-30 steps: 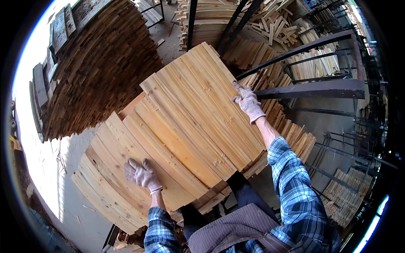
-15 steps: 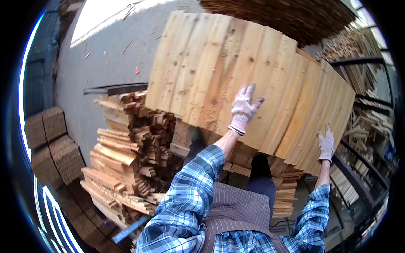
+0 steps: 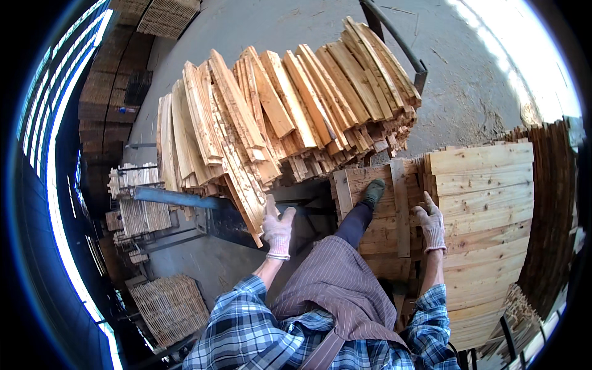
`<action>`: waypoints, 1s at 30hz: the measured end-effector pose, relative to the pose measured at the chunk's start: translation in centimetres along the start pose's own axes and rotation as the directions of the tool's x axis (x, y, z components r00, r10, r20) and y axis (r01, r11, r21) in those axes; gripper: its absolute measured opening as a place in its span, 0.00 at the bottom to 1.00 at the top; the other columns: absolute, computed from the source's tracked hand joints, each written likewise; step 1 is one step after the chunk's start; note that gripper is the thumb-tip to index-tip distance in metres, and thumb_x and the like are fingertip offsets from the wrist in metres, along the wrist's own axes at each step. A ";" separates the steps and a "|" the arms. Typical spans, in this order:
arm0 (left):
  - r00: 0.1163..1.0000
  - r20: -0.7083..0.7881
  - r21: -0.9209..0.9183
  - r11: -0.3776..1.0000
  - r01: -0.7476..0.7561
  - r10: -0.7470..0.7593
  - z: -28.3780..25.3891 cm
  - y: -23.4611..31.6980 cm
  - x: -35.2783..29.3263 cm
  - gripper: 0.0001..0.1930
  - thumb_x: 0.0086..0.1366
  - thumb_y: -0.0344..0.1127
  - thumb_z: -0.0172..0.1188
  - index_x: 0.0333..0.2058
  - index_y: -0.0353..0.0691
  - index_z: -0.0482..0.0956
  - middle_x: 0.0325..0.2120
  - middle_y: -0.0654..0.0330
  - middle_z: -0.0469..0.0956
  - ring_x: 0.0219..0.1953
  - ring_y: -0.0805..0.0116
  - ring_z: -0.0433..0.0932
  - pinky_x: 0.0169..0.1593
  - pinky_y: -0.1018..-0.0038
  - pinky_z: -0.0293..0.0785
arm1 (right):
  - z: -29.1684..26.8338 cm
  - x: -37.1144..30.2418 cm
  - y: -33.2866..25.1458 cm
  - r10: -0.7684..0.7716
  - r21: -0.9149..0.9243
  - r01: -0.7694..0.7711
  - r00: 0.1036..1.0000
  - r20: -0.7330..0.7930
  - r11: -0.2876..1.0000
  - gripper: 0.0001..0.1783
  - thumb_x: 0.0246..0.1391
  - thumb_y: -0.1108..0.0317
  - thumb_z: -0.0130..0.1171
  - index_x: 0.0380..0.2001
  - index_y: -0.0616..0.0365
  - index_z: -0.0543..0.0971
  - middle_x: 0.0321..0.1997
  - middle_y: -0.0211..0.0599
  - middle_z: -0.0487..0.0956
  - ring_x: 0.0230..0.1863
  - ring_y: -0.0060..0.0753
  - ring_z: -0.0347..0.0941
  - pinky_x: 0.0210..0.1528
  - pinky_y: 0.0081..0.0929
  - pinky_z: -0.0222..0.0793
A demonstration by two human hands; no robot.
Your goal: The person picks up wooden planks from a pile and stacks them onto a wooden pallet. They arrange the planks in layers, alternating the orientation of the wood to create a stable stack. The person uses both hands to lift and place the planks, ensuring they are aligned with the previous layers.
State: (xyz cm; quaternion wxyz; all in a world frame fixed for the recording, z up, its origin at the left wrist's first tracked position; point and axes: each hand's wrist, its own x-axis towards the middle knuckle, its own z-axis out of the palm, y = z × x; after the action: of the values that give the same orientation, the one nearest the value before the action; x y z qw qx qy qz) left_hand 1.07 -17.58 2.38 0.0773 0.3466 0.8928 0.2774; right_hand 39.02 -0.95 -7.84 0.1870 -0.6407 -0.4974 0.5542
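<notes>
My left hand (image 3: 277, 229), in a pale knitted glove, is beside the near end of a long plank (image 3: 242, 200) that juts from a loose pile of planks (image 3: 320, 102). Its fingers are spread; whether they touch the plank I cannot tell. To the right, my right hand (image 3: 430, 223), gloved likewise, hangs open at the left edge of a neatly layered stack of planks (image 3: 487, 213), with nothing in it. The loose pile's planks lie side by side, several sticking out unevenly toward me.
My foot (image 3: 373, 192) rests on a low wooden platform (image 3: 382, 231) between the piles. A blue bar (image 3: 179, 196) runs under the loose pile's left end. A dark metal post (image 3: 394, 40) rises behind its right end. More bundled wood (image 3: 169, 308) lies at lower left.
My view and body have turned left, from the neat stack to the loose pile. Both hands have come off the neat stack's top; the left is now by the jutting plank.
</notes>
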 end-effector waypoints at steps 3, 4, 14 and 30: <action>0.939 -0.243 -0.069 0.970 0.235 -0.245 -5.7 -4.5 2.6 0.38 0.53 0.38 0.69 0.61 0.36 0.62 0.52 0.49 0.73 0.53 0.56 0.73 0.56 0.71 0.67 | 6.6 2.8 -6.0 -0.064 -0.019 0.069 0.977 0.205 0.997 0.33 0.52 0.75 0.58 0.63 0.58 0.63 0.46 0.37 0.78 0.41 0.21 0.73 0.46 0.19 0.69; 0.922 -0.325 0.027 0.972 0.234 -0.213 -6.8 -5.6 3.9 0.38 0.53 0.38 0.69 0.61 0.37 0.63 0.51 0.51 0.74 0.51 0.56 0.74 0.55 0.70 0.69 | 8.4 3.7 -7.6 -0.047 -0.042 0.064 0.947 0.317 0.997 0.34 0.52 0.75 0.58 0.63 0.59 0.63 0.47 0.37 0.78 0.41 0.22 0.73 0.46 0.19 0.69; 0.893 -0.372 0.477 0.773 0.419 -0.254 -8.3 -2.0 24.0 0.47 0.49 0.55 0.67 0.63 0.39 0.57 0.40 0.42 0.79 0.37 0.53 0.81 0.37 0.62 0.79 | 14.5 4.9 -11.1 0.023 -0.213 0.117 0.828 0.560 0.970 0.37 0.49 0.60 0.62 0.63 0.50 0.64 0.49 0.47 0.79 0.49 0.39 0.76 0.52 0.30 0.70; 0.568 0.760 -0.638 -0.193 0.746 -0.317 0.7 8.1 -12.2 0.28 0.54 0.17 0.55 0.55 0.34 0.63 0.34 0.53 0.78 0.31 0.63 0.80 0.38 0.70 0.82 | 22.2 0.9 -19.2 -0.163 0.307 -0.115 0.648 0.744 0.945 0.34 0.48 0.61 0.67 0.56 0.65 0.68 0.37 0.43 0.79 0.35 0.28 0.76 0.34 0.25 0.74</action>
State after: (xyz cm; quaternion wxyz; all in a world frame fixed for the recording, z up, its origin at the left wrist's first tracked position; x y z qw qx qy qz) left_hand 15.10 -20.42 5.54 0.5387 -0.1775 0.5071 0.6489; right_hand 10.78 1.22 -0.17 0.0720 -0.3020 -0.4393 0.8430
